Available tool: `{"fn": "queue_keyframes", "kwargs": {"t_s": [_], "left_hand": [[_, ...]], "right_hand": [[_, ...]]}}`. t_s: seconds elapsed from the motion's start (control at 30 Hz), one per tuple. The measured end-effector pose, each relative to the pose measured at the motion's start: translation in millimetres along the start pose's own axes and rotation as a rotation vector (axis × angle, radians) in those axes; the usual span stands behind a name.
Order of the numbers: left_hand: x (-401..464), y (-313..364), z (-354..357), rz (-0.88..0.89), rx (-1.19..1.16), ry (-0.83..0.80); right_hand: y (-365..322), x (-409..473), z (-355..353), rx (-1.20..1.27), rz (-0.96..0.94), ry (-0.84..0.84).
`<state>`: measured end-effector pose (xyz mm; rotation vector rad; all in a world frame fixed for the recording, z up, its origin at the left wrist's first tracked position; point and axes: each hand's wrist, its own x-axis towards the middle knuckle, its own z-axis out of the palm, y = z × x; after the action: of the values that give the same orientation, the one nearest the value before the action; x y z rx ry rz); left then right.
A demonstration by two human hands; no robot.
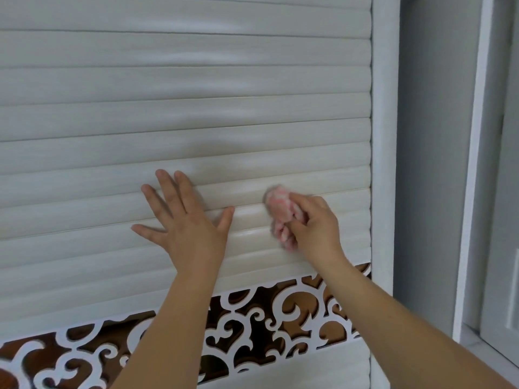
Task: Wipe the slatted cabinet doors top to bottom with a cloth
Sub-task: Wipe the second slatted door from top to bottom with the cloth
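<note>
One view only, from the head camera. It looks straight ahead and slightly up at the door point(185, 113), very near, so the slats fill the frame from 9 to 1 o'clock. The wide lens bends and tilts the slat lines, which rise toward 3 o'clock. Both forearms enter from 6 and 5 o'clock. The fretwork band point(252, 327) crosses at 6 to 7 o'clock. The frame post point(384, 136) and wall point(435, 136) stand at 3 o'clock.

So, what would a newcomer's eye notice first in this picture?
Two bare hands on the white slatted door: the left hand lies flat with spread fingers, the right hand grips a pink cloth against the slats. Below runs a white scrollwork band over dark brown.
</note>
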<state>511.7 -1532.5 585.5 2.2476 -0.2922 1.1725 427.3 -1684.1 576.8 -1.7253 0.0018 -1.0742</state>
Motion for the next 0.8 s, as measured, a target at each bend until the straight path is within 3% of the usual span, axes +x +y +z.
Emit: {"fn": "queue_keyframes", "kwargs": {"t_s": [0.07, 0.13, 0.2, 0.27, 0.33, 0.47, 0.6, 0.67, 0.73, 0.8], "left_hand": [[-1, -1, 2, 0.004, 0.005, -0.003], [-1, -1, 2, 0.007, 0.010, -0.006], [-1, 1, 2, 0.006, 0.007, -0.010], [-1, 2, 2, 0.003, 0.013, -0.017], [-1, 3, 2, 0.003, 0.012, -0.016], [0, 3, 2, 0.001, 0.016, -0.020], [0, 0, 0, 0.016, -0.001, -0.035], [-2, -3, -1, 0.036, -0.015, -0.045], [-4, -5, -2, 0.049, -0.016, -0.039], [-5, -7, -2, 0.054, -0.014, -0.041]], "right_hand": [[-17, 4, -12, 0.175, 0.114, -0.008], [-23, 23, -37, 0.269, 0.141, 0.261], [-20, 43, -57, 0.153, 0.051, 0.475], [-10, 58, -59, -0.059, 0.001, 0.522], [-4, 60, -46, -0.237, -0.030, 0.516], [-9, 36, 7, -0.166, -0.122, 0.350], [-14, 1, 51, -0.167, -0.215, -0.038], [-12, -6, 48, -0.012, -0.118, -0.224], [-5, -7, 29, 0.116, -0.053, -0.152], [11, -1, 0, 0.087, -0.070, 0.096]]}}
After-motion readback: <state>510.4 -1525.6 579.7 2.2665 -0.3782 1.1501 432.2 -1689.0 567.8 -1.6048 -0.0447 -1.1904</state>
